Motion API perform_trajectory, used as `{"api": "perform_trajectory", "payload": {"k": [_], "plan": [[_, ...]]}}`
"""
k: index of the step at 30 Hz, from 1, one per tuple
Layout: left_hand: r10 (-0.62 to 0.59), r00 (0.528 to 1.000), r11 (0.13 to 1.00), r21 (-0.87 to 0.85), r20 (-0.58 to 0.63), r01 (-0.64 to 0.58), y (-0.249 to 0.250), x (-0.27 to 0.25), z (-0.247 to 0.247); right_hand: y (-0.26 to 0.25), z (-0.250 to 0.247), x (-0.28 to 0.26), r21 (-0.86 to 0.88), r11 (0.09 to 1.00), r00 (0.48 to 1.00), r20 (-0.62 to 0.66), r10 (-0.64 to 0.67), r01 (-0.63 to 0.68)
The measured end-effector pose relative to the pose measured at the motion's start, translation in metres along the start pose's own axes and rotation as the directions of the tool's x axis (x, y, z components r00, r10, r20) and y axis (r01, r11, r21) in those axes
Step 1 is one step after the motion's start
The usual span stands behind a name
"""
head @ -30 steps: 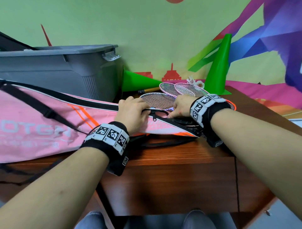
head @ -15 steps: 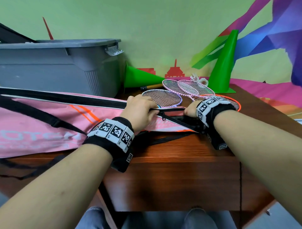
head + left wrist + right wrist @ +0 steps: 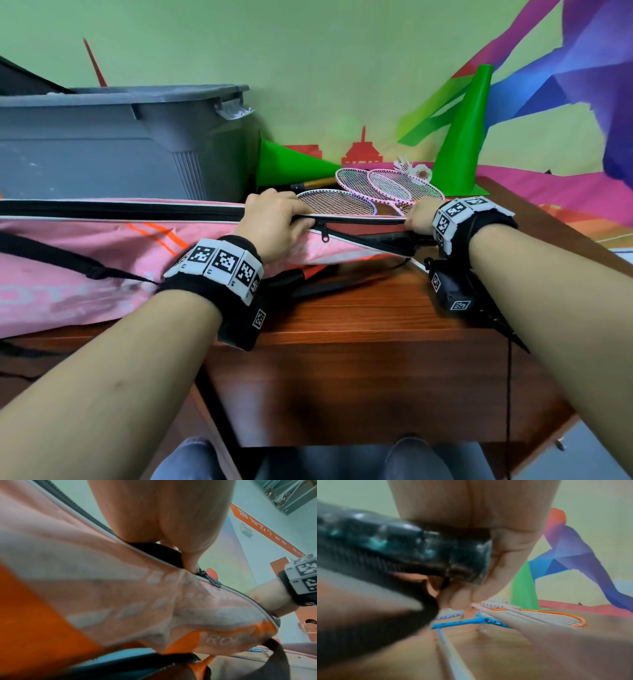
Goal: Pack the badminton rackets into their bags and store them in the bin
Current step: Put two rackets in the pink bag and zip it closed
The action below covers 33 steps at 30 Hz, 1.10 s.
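Observation:
A long pink racket bag (image 3: 102, 246) (image 3: 120, 588) lies across the wooden table (image 3: 359, 308), its zip parted at the right end. My left hand (image 3: 277, 222) grips the bag's upper zip edge, beside the hanging zip pull (image 3: 324, 235) (image 3: 212, 581). My right hand (image 3: 419, 216) (image 3: 488, 540) pinches the bag's dark right tip (image 3: 402, 550). Behind the hands lie several rackets: a white-strung one (image 3: 337, 207), two pink ones (image 3: 387, 186), an orange-rimmed one (image 3: 556, 616) and a blue one (image 3: 471, 622). The grey bin (image 3: 120, 144) stands at the back left.
One green cone (image 3: 291, 166) lies on its side beside the bin; another (image 3: 467, 133) stands upright at the back right. Shuttlecocks (image 3: 416, 169) sit by the upright cone. Black bag straps (image 3: 325, 284) trail over the table's front.
My right hand has slid right along the bag to its tip, and the zip opening between my hands has grown longer. The left hand has kept its hold on the upper edge.

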State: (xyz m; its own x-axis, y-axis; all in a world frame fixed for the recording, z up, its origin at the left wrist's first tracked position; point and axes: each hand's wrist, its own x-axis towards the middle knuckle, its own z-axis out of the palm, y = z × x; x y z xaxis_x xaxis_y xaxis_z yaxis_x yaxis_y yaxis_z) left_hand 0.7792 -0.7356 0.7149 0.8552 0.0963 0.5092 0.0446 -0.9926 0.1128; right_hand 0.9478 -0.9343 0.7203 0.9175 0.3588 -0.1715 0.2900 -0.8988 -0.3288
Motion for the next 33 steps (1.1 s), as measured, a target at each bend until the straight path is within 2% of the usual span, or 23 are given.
{"api": "perform_trajectory", "payload": {"k": [1, 2, 3, 5, 8, 11, 16, 20, 23, 26, 27, 29, 31, 33], "plan": [[-0.01, 1.0, 1.0, 0.006, -0.01, 0.01, -0.002, 0.002, -0.002, 0.0, -0.002, -0.001, 0.046, 0.998, 0.999, 0.016, 0.032, -0.033], [-0.021, 1.0, 1.0, 0.016, -0.021, 0.021, -0.004, 0.003, -0.004, 0.002, -0.006, 0.0, -0.062, 0.998, 1.0, -0.007, -0.013, 0.013], [-0.035, 0.999, 0.999, 0.029, -0.033, 0.036, -0.005, 0.004, -0.005, 0.003, -0.009, 0.002, -0.06, 0.997, 0.999, -0.035, -0.041, 0.039], [-0.065, 0.996, 0.996, 0.057, -0.068, 0.069, -0.005, 0.006, -0.007, 0.002, -0.01, -0.001, 0.073, 0.995, 0.996, -0.067, -0.06, 0.065], [-0.099, 0.991, 0.991, 0.079, -0.095, 0.107, 0.0, 0.007, -0.005, 0.005, -0.01, 0.003, 0.235, 0.972, 0.99, -0.139, 0.025, 0.009], [-0.101, 0.989, 0.994, 0.035, -0.108, 0.106, 0.006, 0.007, -0.002, 0.004, -0.008, -0.004, 0.196, 0.978, 0.978, -0.176, 0.112, -0.076], [-0.101, 0.989, 0.994, -0.062, -0.11, 0.095, 0.008, 0.008, -0.004, 0.002, -0.002, -0.002, 0.444, 0.896, 0.946, -0.29, 0.143, 0.001], [-0.109, 0.989, 0.99, -0.097, -0.102, 0.099, 0.006, 0.008, -0.004, 0.0, 0.002, -0.009, 0.342, 0.94, 0.914, -0.383, 0.13, 0.01], [-0.127, 0.989, 0.985, -0.128, -0.08, 0.116, 0.005, 0.009, -0.002, -0.004, 0.009, -0.019, 0.319, 0.944, 0.941, -0.337, 0.031, 0.083], [-0.143, 0.987, 0.979, -0.158, -0.077, 0.129, 0.003, 0.01, -0.002, -0.009, 0.024, -0.033, 0.145, 0.979, 0.956, -0.276, -0.097, 0.141], [-0.146, 0.987, 0.977, -0.169, -0.07, 0.132, 0.003, 0.011, -0.003, -0.012, 0.029, -0.038, 0.046, 0.987, 0.94, -0.315, -0.132, 0.153], [-0.139, 0.989, 0.975, -0.18, -0.045, 0.129, 0.002, 0.011, -0.003, -0.022, 0.036, -0.048, -0.108, 0.959, 0.849, -0.447, -0.281, 0.261], [-0.134, 0.991, 0.974, -0.19, -0.027, 0.127, 0.004, 0.01, -0.003, -0.039, 0.04, -0.056, -0.169, 0.882, 0.741, -0.486, -0.463, 0.44], [-0.142, 0.99, 0.971, -0.196, -0.023, 0.135, 0.005, 0.01, -0.004, -0.054, 0.044, -0.061, -0.186, 0.825, 0.658, -0.522, -0.543, 0.534]]}}
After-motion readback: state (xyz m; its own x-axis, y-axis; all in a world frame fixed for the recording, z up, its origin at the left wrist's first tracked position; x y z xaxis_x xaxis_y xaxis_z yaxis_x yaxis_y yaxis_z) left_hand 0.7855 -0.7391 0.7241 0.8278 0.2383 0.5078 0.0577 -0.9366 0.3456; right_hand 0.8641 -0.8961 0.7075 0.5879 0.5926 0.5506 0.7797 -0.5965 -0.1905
